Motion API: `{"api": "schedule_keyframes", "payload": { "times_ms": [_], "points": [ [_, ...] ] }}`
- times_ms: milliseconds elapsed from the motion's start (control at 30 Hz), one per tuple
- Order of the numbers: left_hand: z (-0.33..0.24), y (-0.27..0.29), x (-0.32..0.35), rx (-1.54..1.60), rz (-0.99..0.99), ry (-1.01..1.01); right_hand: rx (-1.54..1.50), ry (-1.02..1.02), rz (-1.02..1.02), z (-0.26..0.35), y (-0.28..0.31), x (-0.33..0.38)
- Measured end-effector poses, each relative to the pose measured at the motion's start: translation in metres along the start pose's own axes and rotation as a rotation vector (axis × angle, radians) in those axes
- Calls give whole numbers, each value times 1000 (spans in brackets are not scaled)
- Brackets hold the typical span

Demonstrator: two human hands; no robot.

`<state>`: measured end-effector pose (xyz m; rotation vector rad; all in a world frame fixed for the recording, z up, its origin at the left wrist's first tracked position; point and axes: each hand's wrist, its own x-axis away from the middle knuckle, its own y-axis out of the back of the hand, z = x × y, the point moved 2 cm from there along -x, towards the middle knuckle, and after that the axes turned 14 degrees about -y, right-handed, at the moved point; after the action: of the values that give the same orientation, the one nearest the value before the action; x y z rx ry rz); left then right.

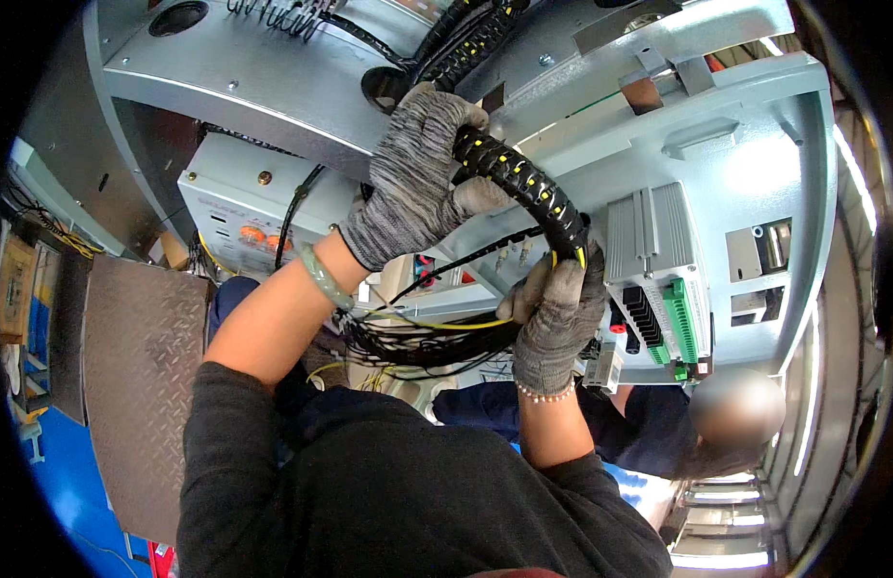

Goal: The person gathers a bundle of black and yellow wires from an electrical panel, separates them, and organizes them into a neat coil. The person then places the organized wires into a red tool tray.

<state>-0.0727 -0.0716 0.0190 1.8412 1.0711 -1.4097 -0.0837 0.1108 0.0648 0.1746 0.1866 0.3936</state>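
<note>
A thick wire harness, wrapped in black spiral wrap with yellow showing between the turns, arches between my two gloved hands. My left hand, in a grey knitted glove, grips its upper end just below a round hole in the metal panel. At the lower end, my right hand closes its thumb and fingers around the harness. From below the right hand, loose black wires with a yellow one among them fan out to the left.
A grey module with green terminal blocks is mounted on the cabinet door at right. On the left sits a light-grey box with orange parts. Another person is close by at lower right. A brown checkered plate stands at left.
</note>
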Motion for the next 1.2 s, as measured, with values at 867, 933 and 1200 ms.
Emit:
{"api": "schedule_keyframes", "payload": {
  "times_ms": [867,933,1200],
  "points": [
    [28,2,-25,311,-121,268,-29,-24,105,-14,12,-17],
    [-22,9,-36,240,65,31,92,123,37,-23,16,-24],
    [-58,9,-43,-178,425,-491,564,236,86,-19,33,-22]
  ]
}}
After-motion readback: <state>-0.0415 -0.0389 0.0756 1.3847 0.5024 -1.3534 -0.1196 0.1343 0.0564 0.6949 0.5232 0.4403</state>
